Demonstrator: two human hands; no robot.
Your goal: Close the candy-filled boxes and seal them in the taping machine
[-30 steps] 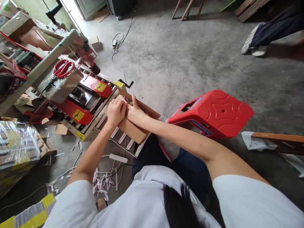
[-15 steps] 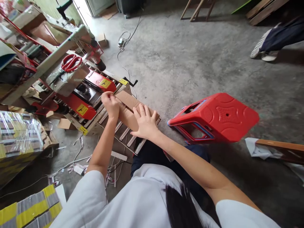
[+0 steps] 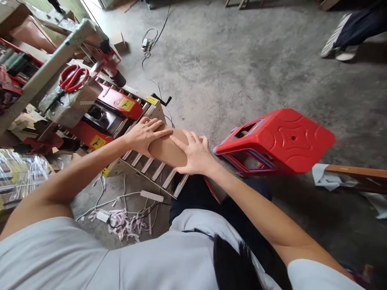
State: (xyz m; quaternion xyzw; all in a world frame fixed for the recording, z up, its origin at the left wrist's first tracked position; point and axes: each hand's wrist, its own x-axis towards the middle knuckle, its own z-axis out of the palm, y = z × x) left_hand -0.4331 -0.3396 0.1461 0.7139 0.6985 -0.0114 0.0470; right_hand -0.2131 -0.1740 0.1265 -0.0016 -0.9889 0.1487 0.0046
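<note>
A small brown cardboard box (image 3: 167,150) lies on the metal rollers (image 3: 157,171) at the near end of a taping machine's conveyor, its top flat. My left hand (image 3: 147,135) grips its left end, fingers spread over the top. At the right end my right hand (image 3: 197,155) wraps round the box, thumb low and fingers across the upper edge. Just beyond my left hand stand the machine's red side guides (image 3: 128,102) with yellow warning labels. Red-handled scissors (image 3: 74,78) rest on top of the machine.
A red plastic stool (image 3: 298,139) stands at my right. Black cable (image 3: 148,74) runs over the concrete floor. Below the conveyor lie a power strip (image 3: 151,196) and paper scraps (image 3: 127,225). Another person's shoe (image 3: 335,38) shows at upper right.
My left hand has opened out from a curled shape and moved onto the box's left end. The box's top, which had a gap between flaps, now looks closed. The view has shifted slightly.
</note>
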